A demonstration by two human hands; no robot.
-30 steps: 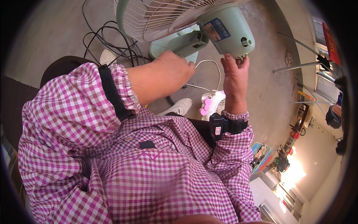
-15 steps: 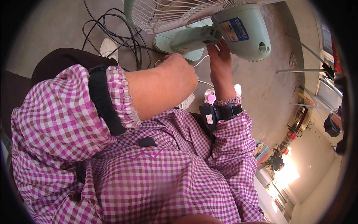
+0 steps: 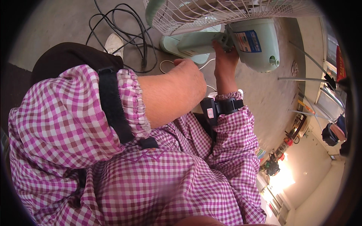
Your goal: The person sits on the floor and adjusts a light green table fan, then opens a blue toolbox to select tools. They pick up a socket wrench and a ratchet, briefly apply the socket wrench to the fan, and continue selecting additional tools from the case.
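Note:
A pale green electric fan (image 3: 256,45) with a white wire cage (image 3: 211,15) lies tipped at the top of the view. My right hand (image 3: 226,62) reaches up to the fan's neck, where the post meets the motor housing. Its thumb lies against the post and the other fingers go behind the joint. My left hand (image 3: 190,77) is curled below the post (image 3: 198,43), its back toward me. Most of its fingers are hidden, so what they hold cannot be seen. A thin white cord (image 3: 163,64) runs behind that hand.
A tangle of black cable (image 3: 141,41) lies on the concrete floor to the left, beside a white shoe (image 3: 114,44). Thin metal legs (image 3: 301,79) stand at the right. Assorted items (image 3: 275,164) line the wall farther off, near a bright light.
The fan shows lower and farther right in the view, and the cable has shifted too. My right hand has closed in on the fan's neck; my left hand is still curled, slightly farther right.

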